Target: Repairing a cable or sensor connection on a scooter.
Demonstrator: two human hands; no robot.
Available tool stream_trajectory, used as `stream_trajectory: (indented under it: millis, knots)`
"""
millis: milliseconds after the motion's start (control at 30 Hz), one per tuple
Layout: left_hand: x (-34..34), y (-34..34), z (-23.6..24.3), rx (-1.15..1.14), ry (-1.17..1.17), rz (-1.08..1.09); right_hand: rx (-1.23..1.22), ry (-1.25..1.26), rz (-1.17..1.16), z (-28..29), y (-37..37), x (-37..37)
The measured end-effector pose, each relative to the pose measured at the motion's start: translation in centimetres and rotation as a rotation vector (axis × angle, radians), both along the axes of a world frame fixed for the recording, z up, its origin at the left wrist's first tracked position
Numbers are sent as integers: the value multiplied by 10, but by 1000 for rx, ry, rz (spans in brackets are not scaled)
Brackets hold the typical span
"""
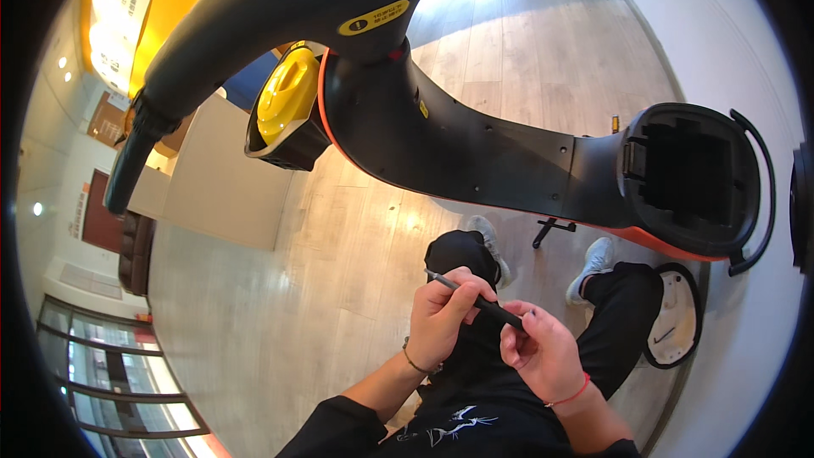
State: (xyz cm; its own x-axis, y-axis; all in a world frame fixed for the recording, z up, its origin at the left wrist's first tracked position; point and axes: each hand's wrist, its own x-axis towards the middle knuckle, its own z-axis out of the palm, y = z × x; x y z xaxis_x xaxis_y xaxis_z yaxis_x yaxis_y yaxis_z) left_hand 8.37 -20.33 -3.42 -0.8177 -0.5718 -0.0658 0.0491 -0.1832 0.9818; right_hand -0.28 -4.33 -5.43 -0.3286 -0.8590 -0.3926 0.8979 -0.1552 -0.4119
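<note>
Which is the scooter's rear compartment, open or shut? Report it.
Open: no lid covers the compartment, and its dark inside shows from above. Whether anything lies in it, I cannot tell.

Slim black tool (498, 311): pen-shaped, aslant
Tip (434, 276): thin, greyish, pointing forward-left
Held by: left hand (443, 312), right hand (543, 354)

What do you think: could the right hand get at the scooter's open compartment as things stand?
Probably yes, by stretching forward: nothing visible covers the open compartment. The right hand is occupied, though, gripping a slim dark tool together with the left hand.
</note>
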Motion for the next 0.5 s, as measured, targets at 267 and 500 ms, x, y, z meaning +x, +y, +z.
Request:
stream_trajectory:
  millis: [267, 500]
  knots:
    - [-25, -74, -66, -456, -211, 210, -53, 396, 39, 33, -114, -93]
    - [-13, -93, -150, -1366, -617, -388, -157, 800, -36, 53, -191, -124]
